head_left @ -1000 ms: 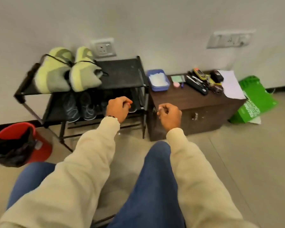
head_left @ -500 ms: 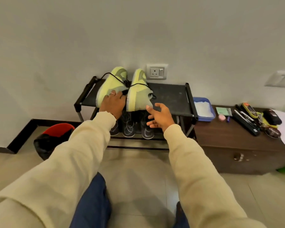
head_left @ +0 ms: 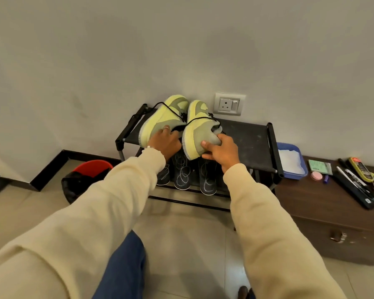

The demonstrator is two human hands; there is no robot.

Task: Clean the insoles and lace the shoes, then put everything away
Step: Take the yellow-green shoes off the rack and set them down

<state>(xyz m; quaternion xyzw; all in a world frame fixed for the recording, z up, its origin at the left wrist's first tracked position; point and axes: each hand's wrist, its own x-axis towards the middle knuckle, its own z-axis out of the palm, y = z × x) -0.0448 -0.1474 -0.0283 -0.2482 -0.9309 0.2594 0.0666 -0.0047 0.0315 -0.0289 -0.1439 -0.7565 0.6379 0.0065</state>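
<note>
Two green shoes sit on the shoe rack (head_left: 246, 139), toes to the wall, long axes running away from the person. The left hand (head_left: 164, 143) grips the left shoe (head_left: 160, 121) at its heel; the right hand (head_left: 221, 151) pinches the right shoe (head_left: 198, 130) at its heel, fingers (head_left: 205, 144) curled.

A plain off-white plastered wall (head_left: 117, 61) with a white socket plate (head_left: 229, 104) meets glossy beige floor tiles (head_left: 188, 238) along a black skirting board (head_left: 52, 167); soft even light.
</note>
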